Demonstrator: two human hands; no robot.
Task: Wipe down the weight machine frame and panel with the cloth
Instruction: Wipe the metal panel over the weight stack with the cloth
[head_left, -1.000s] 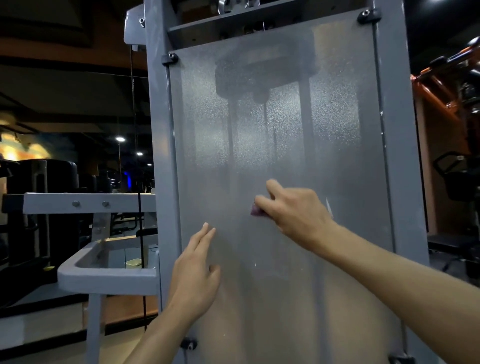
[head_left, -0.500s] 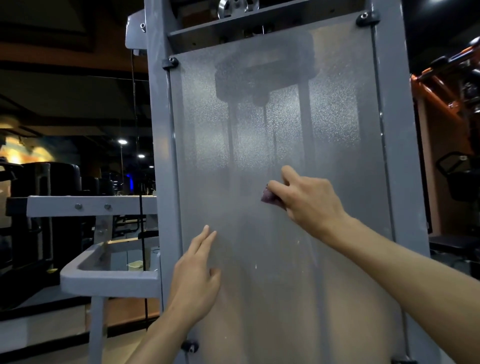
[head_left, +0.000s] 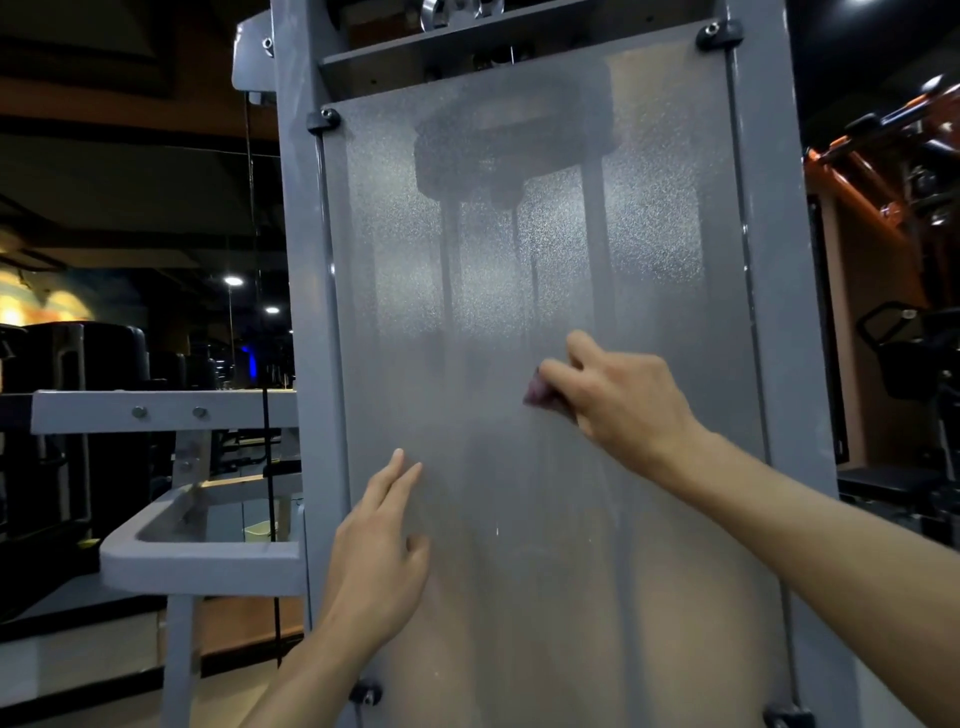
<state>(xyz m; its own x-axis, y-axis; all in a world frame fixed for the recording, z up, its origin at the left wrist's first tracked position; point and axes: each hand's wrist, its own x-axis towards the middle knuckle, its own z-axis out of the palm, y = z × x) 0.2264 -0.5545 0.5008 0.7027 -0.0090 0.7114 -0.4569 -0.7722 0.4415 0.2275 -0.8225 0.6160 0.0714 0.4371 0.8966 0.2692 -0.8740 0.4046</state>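
Note:
A frosted translucent panel (head_left: 519, 270) fills the middle of the view, bolted into the grey metal frame (head_left: 298, 312) of the weight machine. My right hand (head_left: 623, 400) grips a small purplish cloth (head_left: 537, 392) and presses it against the panel at mid-height. Most of the cloth is hidden under my fingers. My left hand (head_left: 379, 551) lies flat on the lower left of the panel with its fingers straight, holding nothing. The weight stack shows as a dark shadow behind the panel.
A grey frame arm (head_left: 202, 561) and crossbar (head_left: 156, 410) jut out left of the machine at waist height. A thin black cable (head_left: 267, 441) hangs beside the left upright. Orange gym equipment (head_left: 883, 171) stands at the right.
My right hand has slid the cloth to the right and slightly up across the panel. My left hand has stayed flat in about the same spot.

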